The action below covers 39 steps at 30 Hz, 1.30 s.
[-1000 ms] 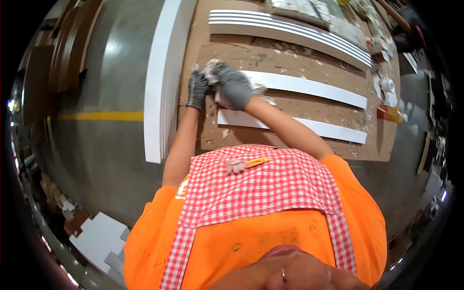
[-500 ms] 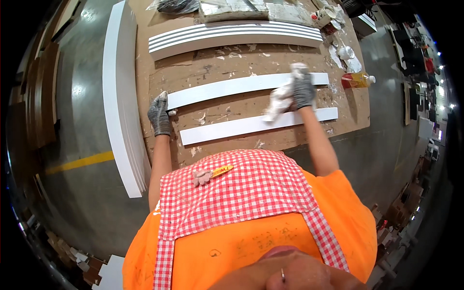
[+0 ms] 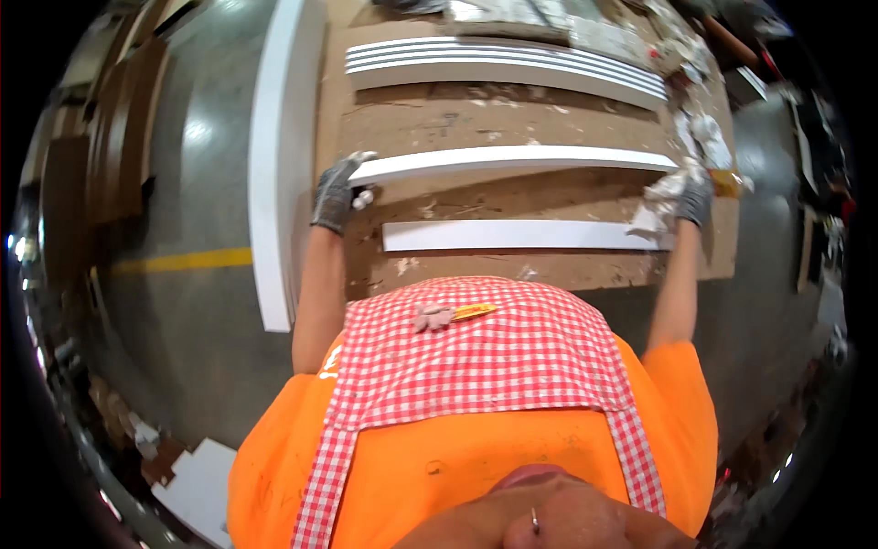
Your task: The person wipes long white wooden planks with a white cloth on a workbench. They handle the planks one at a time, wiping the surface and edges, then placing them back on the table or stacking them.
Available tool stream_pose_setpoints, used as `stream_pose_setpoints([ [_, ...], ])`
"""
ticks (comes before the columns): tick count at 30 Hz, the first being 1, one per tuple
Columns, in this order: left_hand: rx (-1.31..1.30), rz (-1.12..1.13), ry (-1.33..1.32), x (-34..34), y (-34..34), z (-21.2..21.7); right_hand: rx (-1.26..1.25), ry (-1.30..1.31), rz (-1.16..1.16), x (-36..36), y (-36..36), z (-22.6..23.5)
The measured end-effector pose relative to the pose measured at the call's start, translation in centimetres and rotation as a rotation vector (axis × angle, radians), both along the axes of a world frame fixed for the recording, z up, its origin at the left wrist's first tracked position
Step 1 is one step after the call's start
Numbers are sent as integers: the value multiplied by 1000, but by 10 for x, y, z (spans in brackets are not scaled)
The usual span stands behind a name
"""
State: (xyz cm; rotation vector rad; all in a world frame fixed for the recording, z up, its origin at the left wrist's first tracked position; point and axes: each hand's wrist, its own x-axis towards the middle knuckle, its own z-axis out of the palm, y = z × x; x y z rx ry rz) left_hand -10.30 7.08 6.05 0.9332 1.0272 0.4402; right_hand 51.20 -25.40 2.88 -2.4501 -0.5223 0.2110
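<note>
My left hand [image 3: 335, 196], in a grey glove with white fingertips, is closed on the left end of a long white strip [image 3: 512, 157]. At the strip's right end is my right hand [image 3: 695, 198], gloved the same way. Its fingers close round a crumpled white cloth [image 3: 651, 212] and seem to grip the strip's end too. The strip looks raised off the cardboard-covered table [image 3: 439, 274], with a shadow under it. Nearer to me a second white strip [image 3: 512, 235] lies flat, its right end partly under the cloth.
A stack of white strips [image 3: 503, 69] lies farther back. Long white boards [image 3: 283, 165] stand along the table's left side. Wrapped packages [image 3: 508, 16] sit at the far edge. A bottle with yellowish contents [image 3: 725, 183] is just beyond my right hand.
My right hand has moved right with the cloth, from over the strips to the far strip's right end. That strip now looks lifted and turned. The view has shifted, too.
</note>
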Motion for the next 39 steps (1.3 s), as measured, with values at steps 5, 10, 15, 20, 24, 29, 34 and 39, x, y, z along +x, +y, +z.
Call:
stream_pose_setpoints([
  [5,-234,103,32,-6,-6,19,308,-134,410,-131,79,60],
  [10,-368,111,-122,-11,-4,1,354,181,779,-361,183,102],
  [15,-115,-173,-381,-14,-9,1,458,-112,1224,-472,226,96],
  [20,-649,234,-343,-18,-14,3,312,-83,1171,-442,208,84],
  [24,-723,294,-444,-18,-11,-12,418,-198,829,-371,167,55],
  [29,-617,358,-278,-12,-11,-15,378,158,191,-193,97,-14],
  [34,-415,190,-119,-13,-10,-27,-115,-592,95,-3,35,-59],
  [39,-122,188,-148,-7,-17,-32,3,-470,292,45,20,-33],
])
